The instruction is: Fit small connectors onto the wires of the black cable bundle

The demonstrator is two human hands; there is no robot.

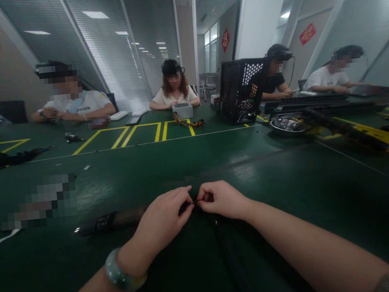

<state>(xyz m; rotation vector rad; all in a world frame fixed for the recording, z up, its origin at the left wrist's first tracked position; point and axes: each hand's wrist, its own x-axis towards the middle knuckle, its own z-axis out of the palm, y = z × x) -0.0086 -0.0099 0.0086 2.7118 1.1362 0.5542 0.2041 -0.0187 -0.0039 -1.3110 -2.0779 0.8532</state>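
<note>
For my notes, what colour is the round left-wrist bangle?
The bangle is mottled pale green, best in head view.

Office workroom, long green workbench [308, 185]

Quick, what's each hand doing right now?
Left hand: closed, pinching a thin black wire.
Right hand: closed, pinching the thin black wire too.

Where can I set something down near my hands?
Your left hand and right hand pinch a thin wire. Green mat lies bare from the right hand to the metal dish, and above both hands up to the thin white line. It's crowded farther back around the black computer case, and beside the black-banded bundle.
</note>
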